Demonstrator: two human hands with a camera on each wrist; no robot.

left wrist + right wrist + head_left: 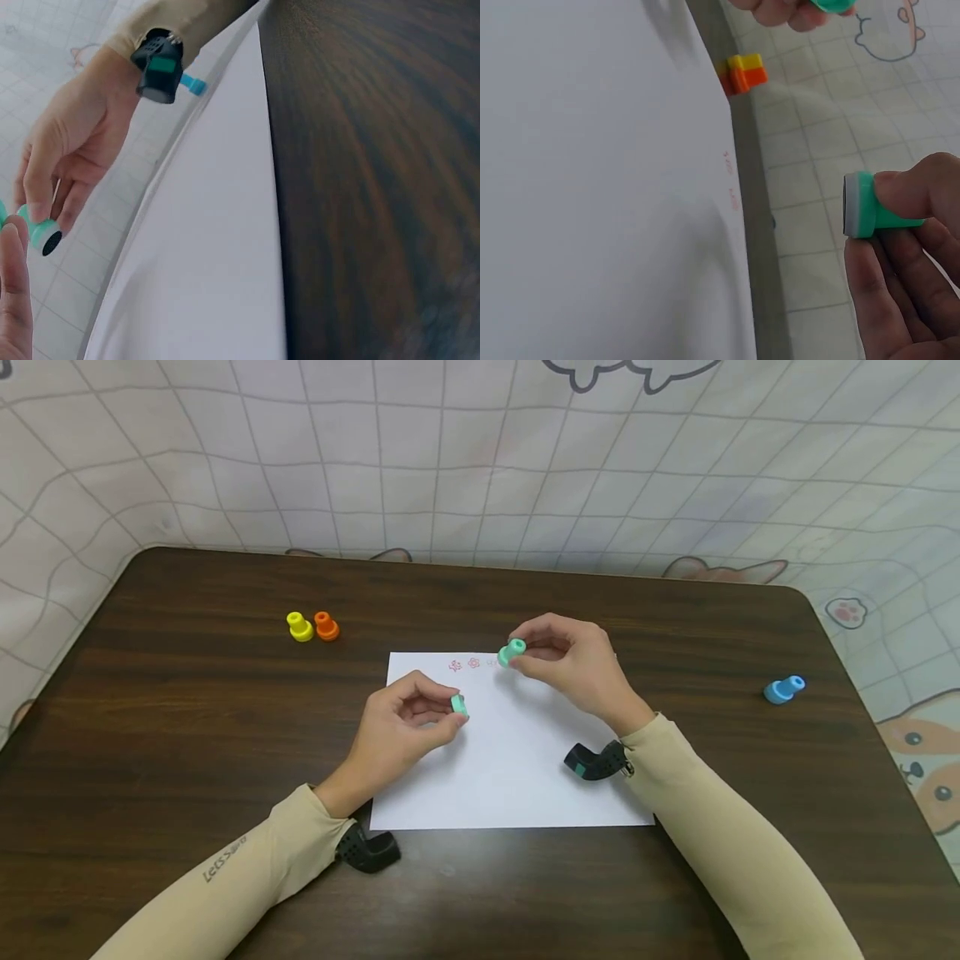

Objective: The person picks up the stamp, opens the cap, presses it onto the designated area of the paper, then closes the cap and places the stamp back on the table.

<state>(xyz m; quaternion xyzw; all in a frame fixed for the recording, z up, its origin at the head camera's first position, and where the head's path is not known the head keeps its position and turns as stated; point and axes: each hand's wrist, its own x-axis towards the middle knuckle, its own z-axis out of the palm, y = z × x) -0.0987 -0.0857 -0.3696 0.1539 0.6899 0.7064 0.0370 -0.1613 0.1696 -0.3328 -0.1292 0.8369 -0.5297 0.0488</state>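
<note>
Between thumb and fingers, my right hand [573, 664] pinches a mint-green stamp [512, 652] above the far edge of a white paper sheet [517, 760]. In the right wrist view, the stamp [865, 206] is uncapped and lies sideways, its grey-rimmed face turned toward the paper. The left wrist view shows the dark face of the stamp [49, 241]. My left hand [401, 718] pinches a small green cap [458, 704] over the paper's left part, apart from the stamp. Small reddish flower prints [473, 663] run along the sheet's far edge.
A yellow stamp [300, 627] and an orange stamp [326, 627] stand side by side at the back left of the dark wooden table [187, 718]. A blue stamp [784, 689] lies at the right. Behind the table hangs a white grid-patterned cloth [465, 468].
</note>
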